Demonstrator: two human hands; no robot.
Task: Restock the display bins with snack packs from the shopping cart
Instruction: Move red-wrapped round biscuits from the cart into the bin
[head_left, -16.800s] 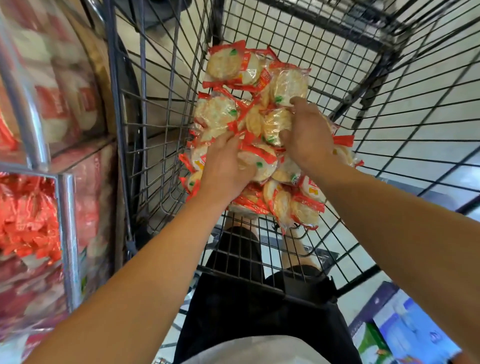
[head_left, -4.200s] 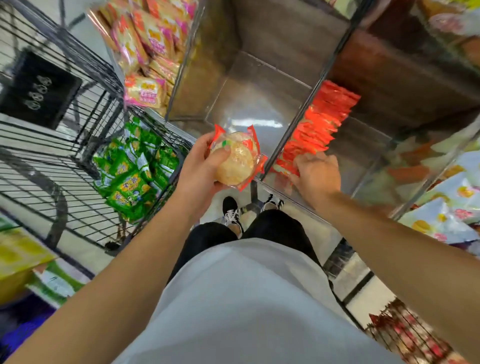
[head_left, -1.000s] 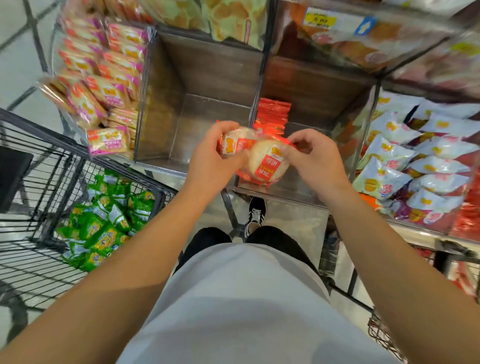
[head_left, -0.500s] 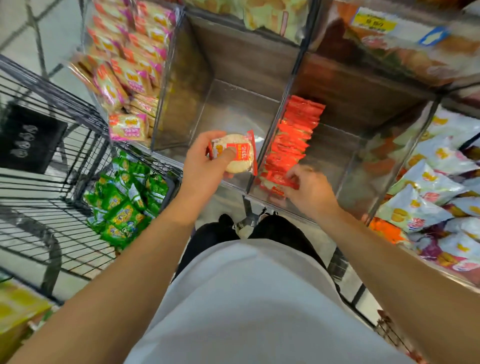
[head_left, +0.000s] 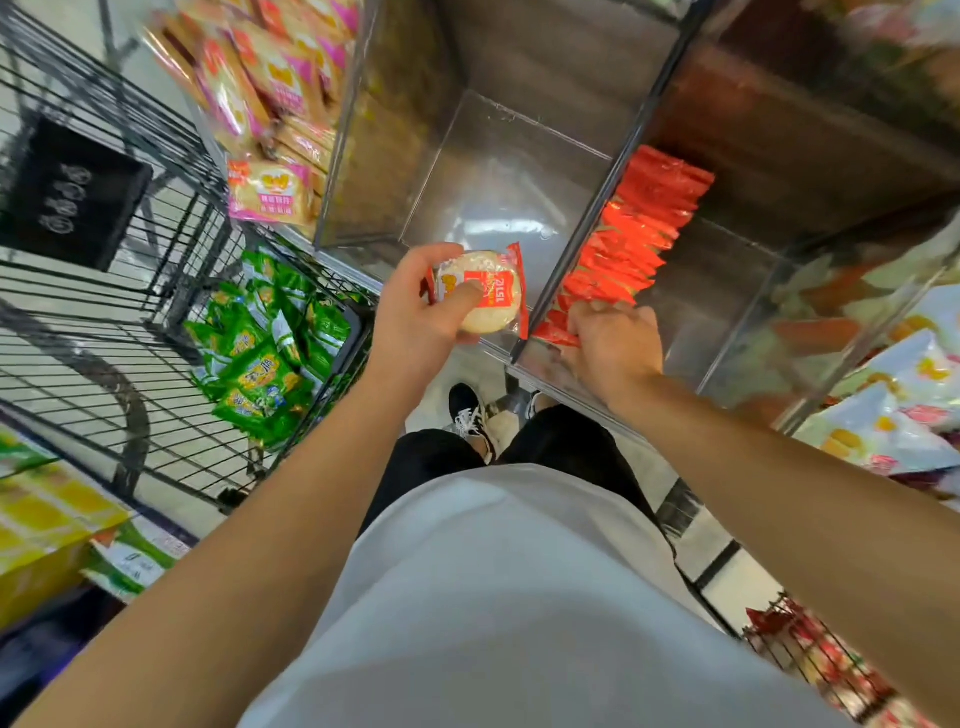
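L hand (head_left: 415, 312) gripping one round snack pack (head_left: 480, 296), holding it just over empty clear bin (head_left: 498, 171). R hand (head_left: 615, 345) now pushing other pack into red row (head_left: 618, 260), fingers curling on it. 2 packs a sec ago, 1 left to go in.

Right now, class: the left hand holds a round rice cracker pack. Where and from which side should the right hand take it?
Take the rice cracker pack by its bare right rim beside the red seam, from the right: the left hand covers its left half, thumb across the label.
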